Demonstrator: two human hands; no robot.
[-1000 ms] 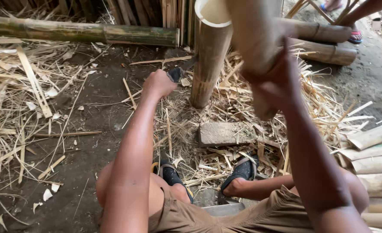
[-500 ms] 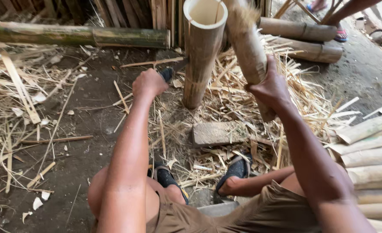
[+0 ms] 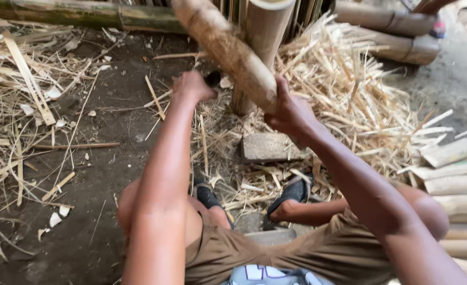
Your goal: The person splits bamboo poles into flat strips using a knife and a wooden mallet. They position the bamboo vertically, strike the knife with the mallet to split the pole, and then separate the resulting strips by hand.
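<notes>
My right hand (image 3: 289,111) is wrapped tight around the lower end of a rough wooden club (image 3: 228,50), which slants up and to the left across the front of one upright bamboo tube (image 3: 262,39). My left hand (image 3: 191,85) is closed into a fist around something dark just to the left of the tube's foot; I cannot tell what it is. The tube stands on the dirt floor (image 3: 101,174) between my two hands, its base in a litter of pale bamboo splinters (image 3: 349,105). One flat stone block (image 3: 269,146) lies just below my right hand, and nearer me are my two dark sandals (image 3: 291,191). A long green bamboo pole (image 3: 75,15) lies across the top left, and cut bamboo lengths (image 3: 455,179) are stacked at the right.
</notes>
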